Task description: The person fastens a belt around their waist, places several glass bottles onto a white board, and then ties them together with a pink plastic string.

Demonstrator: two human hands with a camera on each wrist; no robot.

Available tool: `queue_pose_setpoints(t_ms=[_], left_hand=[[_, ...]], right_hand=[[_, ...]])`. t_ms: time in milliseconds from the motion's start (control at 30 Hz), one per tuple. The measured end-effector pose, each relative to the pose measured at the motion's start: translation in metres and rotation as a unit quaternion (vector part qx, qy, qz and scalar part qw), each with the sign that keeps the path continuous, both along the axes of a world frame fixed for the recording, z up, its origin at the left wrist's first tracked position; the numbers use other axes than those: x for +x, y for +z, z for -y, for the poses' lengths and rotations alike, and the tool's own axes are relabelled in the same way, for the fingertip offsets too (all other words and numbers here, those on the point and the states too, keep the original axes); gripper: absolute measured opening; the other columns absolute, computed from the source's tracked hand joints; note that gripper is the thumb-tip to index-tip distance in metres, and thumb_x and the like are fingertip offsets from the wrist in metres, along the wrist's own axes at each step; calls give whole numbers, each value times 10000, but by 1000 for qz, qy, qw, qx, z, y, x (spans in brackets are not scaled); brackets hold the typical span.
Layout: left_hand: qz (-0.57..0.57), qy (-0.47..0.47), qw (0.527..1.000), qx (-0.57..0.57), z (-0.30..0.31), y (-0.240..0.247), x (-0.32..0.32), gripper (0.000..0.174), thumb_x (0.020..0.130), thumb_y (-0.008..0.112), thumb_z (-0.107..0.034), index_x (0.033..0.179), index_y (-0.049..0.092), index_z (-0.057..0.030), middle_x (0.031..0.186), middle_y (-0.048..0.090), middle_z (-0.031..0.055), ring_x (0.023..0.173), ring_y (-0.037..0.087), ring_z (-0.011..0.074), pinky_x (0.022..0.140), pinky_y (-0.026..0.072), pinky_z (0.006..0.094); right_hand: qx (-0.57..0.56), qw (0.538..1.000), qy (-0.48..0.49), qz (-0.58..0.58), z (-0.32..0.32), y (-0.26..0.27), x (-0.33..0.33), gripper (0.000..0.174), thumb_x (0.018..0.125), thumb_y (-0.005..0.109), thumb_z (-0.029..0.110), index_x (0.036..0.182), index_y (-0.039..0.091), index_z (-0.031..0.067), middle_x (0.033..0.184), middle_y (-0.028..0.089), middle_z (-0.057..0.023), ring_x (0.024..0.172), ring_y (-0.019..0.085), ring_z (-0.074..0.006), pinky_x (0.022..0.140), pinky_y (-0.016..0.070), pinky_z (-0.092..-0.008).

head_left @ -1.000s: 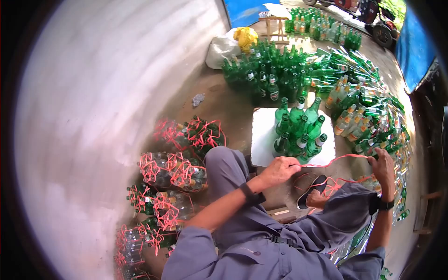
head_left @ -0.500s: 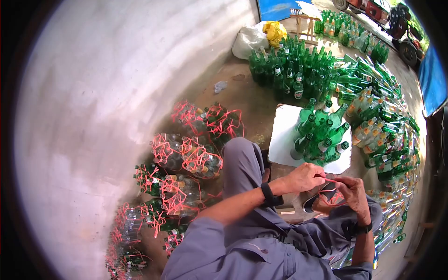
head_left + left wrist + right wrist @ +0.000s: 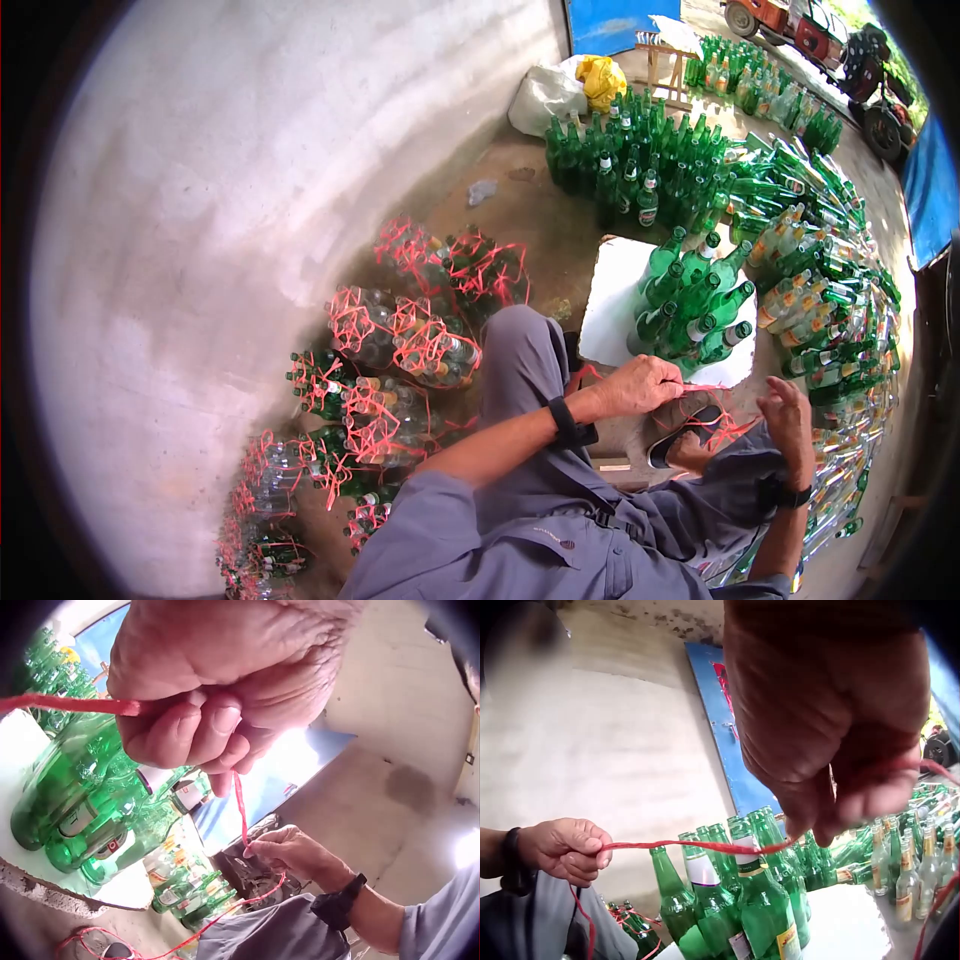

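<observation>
A cluster of green glass bottles stands upright on a white board in front of the person's knees. The left hand, fingers curled, grips a red plastic string just in front of the board's near edge. To its right, the right hand is raised over the right knee. In the left wrist view, its thumb and fingers pinch the same string. The right wrist view shows the string stretched between both hands, crossing in front of the bottles. More string trails from each hand.
Bottle bundles bound with red string lie at left along the pale wall. Many loose bottles lie piled at right. Upright green bottles, a white sack and a yellow bag are behind. A shoe is below the hands.
The hands, wide apart with string between them a second ago, came together half a second ago and have now parted again. The head view has also shifted, moving the scene rightward in frame.
</observation>
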State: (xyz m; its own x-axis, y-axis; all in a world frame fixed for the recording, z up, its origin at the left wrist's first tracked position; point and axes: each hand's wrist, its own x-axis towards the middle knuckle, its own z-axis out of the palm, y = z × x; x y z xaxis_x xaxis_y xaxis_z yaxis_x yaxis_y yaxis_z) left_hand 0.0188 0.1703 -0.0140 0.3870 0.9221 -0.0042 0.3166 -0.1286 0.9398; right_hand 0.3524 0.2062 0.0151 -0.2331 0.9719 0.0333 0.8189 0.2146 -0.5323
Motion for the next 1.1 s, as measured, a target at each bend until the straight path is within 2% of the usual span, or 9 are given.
queue_pose_setpoints(t_ms=[100,200,267,367,433,533,733,900,1100], left_hand=[[0,-19,1000,8,0,1,12,239,915,629,-199,985,691,21,794,685,162,734,661,230,693,509,369],[17,-45,999,14,2,13,20,236,917,615,-196,975,693,19,786,687,153,737,668,227,689,511,365],[25,-59,998,22,3,25,22,237,920,607,-196,974,694,18,784,688,148,739,673,225,688,513,365],[27,-55,996,-61,1,32,18,244,923,599,-197,982,695,19,783,688,150,747,681,223,691,516,372],[-13,-58,998,35,-3,33,12,259,929,598,-207,1009,692,20,777,682,159,755,685,226,693,518,377],[-17,-51,997,-54,-3,38,-2,262,927,611,-215,1012,688,21,776,671,176,748,674,235,694,512,380],[-48,-42,998,14,-15,22,-30,250,924,636,-216,996,702,14,797,679,168,732,650,230,699,512,368],[-27,15,998,-56,-34,44,-54,211,944,647,-181,970,715,17,764,669,53,728,592,114,688,497,298],[-74,67,995,-16,-66,59,-84,200,930,670,-167,941,727,25,762,660,12,744,550,52,688,464,245]], right_hand=[[17,987,145,-74,11,12,-35,550,767,782,47,1282,595,-8,1275,631,-219,1157,623,-372,973,494,-387],[-44,975,162,-149,28,25,-76,535,793,772,62,1291,594,-23,1236,655,-203,1129,652,-308,954,506,-361],[-239,936,127,-225,37,27,-92,454,849,733,64,1273,607,-40,1126,702,-156,1045,673,-222,910,515,-325],[-271,907,118,-300,38,24,-97,331,911,679,68,1216,640,-54,1016,718,-101,951,655,-145,860,518,-298],[-235,912,105,-318,37,19,-92,219,938,656,74,1109,689,-58,895,720,-49,847,623,-90,769,512,-275],[-222,928,53,-293,32,23,-79,155,930,676,83,942,729,-62,705,672,7,667,569,-47,600,454,-240],[-108,972,26,-205,10,28,-56,224,921,673,153,896,711,-67,665,598,-11,647,514,-62,581,417,-251],[-88,968,18,-233,-4,50,-53,187,918,700,122,930,710,-65,707,662,-73,668,562,-83,611,455,-273],[-88,964,13,-250,-23,51,-38,173,927,716,119,922,715,-54,696,615,11,682,511,-44,607,427,-249]])
